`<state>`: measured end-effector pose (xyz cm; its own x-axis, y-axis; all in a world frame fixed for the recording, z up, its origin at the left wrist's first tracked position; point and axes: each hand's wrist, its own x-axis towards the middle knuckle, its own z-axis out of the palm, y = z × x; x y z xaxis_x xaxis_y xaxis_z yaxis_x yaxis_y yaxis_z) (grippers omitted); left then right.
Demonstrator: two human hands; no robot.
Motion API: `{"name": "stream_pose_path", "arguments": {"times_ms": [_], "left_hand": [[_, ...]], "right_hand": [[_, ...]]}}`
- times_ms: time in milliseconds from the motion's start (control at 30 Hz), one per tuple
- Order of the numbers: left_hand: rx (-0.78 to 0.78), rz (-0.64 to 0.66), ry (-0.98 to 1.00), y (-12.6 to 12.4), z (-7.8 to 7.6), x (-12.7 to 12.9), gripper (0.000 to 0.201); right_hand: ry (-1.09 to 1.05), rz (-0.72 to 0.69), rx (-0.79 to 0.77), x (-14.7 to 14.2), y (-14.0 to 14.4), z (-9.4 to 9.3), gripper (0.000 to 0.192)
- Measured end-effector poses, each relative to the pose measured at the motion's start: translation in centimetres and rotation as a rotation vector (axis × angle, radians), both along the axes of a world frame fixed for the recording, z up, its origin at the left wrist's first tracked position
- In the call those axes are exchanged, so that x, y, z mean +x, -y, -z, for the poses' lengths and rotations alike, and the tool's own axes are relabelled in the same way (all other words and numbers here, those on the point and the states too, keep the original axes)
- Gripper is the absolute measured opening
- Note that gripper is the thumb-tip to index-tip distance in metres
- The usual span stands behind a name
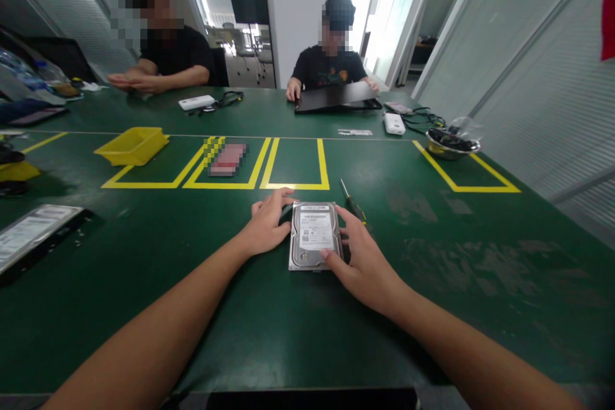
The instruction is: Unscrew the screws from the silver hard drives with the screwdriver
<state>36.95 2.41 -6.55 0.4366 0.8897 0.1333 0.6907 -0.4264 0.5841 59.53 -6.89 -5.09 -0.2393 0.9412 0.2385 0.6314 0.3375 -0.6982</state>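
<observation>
A silver hard drive [314,237] with a white label lies face up on the green table, between both my hands. My right hand [362,256] grips its right side, thumb on the top face and fingers along the edge. At its upper left edge, my left hand [269,224] holds it with thumb and fingertips. Just beyond my right fingers rests a screwdriver [354,205] with a dark green and yellow handle. Over on the left is another label-covered drive [36,237] in a dark frame.
Yellow tape outlines [295,186] mark the table ahead. A yellow bin [132,146] stands at left, near a blurred reddish item [228,160]. A metal bowl [449,147] of dark parts sits right. Across the table, one person handles a black panel [336,98]; another sits left.
</observation>
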Motion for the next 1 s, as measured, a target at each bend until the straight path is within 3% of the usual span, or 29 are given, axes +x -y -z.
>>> {"name": "stream_pose_path", "arguments": {"times_ms": [267,633,833,1000], "left_hand": [[0.053,0.022,-0.023,0.4,0.0,-0.8,0.066],[0.071,0.121,-0.091,1.8,-0.9,-2.1,0.076],[0.053,0.157,-0.068,1.6,-0.9,-2.3,0.079],[0.032,0.159,-0.058,1.6,-1.1,-2.4,0.080]], "right_hand": [[0.002,0.018,-0.080,-0.2,-0.2,-0.4,0.074],[0.537,-0.007,-0.109,-3.6,-0.1,-2.9,0.103],[0.656,-0.015,-0.081,-4.7,-1.0,-2.4,0.110],[0.672,-0.024,-0.071,-5.1,-1.3,-2.3,0.106]]}}
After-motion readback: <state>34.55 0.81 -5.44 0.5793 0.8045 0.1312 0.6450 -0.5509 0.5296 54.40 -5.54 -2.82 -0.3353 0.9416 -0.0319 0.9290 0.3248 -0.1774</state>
